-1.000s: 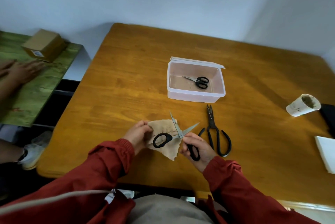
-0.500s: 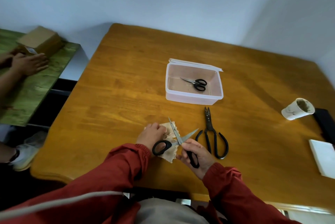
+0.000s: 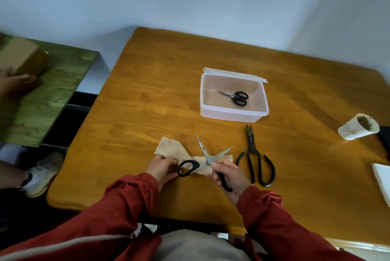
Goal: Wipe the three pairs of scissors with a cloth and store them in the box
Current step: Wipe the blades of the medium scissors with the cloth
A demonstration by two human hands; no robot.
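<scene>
Open scissors (image 3: 203, 148): blades spread in a V, low over the near part of the table (image 3: 147, 91). Right hand (image 3: 232, 174): fingers curled round one black handle. Left hand (image 3: 163, 167): fingers pinched on the beige cloth (image 3: 171, 147), just beside the other handle loop; cloth passes under the pivot. Small scissors (image 3: 236, 97) lie closed inside the clear box (image 3: 232, 115), farther back. Dark shears (image 3: 252, 155) lie on the table, between box and right hand, untouched.

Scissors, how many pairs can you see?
3: a small pair in the plastic box, an open pair in the right hand over the cloth, a dark pair on the table. None seem hidden.
</scene>
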